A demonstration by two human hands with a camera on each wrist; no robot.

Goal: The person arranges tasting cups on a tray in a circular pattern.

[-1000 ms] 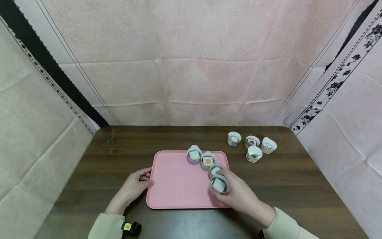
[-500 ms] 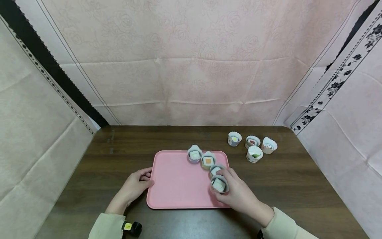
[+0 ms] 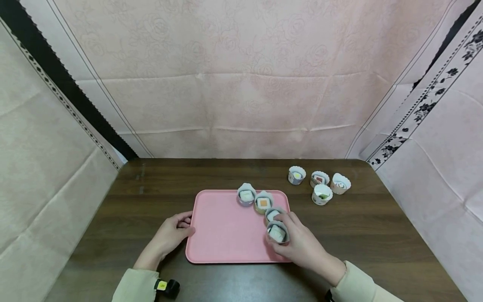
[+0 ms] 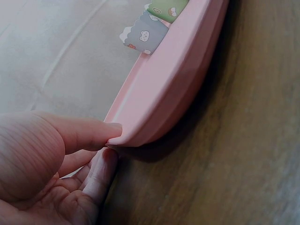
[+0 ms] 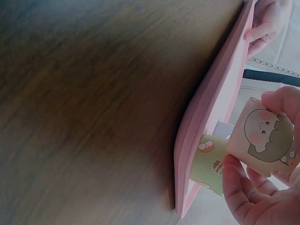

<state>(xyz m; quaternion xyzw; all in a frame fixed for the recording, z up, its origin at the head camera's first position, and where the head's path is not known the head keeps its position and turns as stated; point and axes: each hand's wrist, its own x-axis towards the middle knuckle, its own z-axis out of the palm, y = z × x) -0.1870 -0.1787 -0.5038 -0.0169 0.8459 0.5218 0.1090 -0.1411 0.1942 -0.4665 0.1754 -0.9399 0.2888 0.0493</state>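
My left hand (image 3: 171, 235) pinches the left rim of a pink tray (image 3: 222, 226), thumb on top and fingers below in the left wrist view. My right hand (image 3: 298, 239) grips a paper baking cup (image 5: 265, 136) with a cartoon face on its side. A pale block with a dark edge sits in this cup in the head view. Behind it a similar cup (image 3: 272, 214) is partly covered by my fingers. Farther back on the tray stand a green cup (image 3: 263, 203) with an orange-centred white square inside and a grey-blue cup (image 3: 246, 196).
Several more paper cups with small fillings stand on the wooden table beyond the tray's right corner, among them a white one (image 3: 322, 195) and a bluish one (image 3: 296, 175). Pale patterned cloth (image 3: 241, 105) hangs behind the table's far edge.
Hardly anything differs: both hands keep their places, the left at the tray rim and the right around the cup. The other cups stay where they were.
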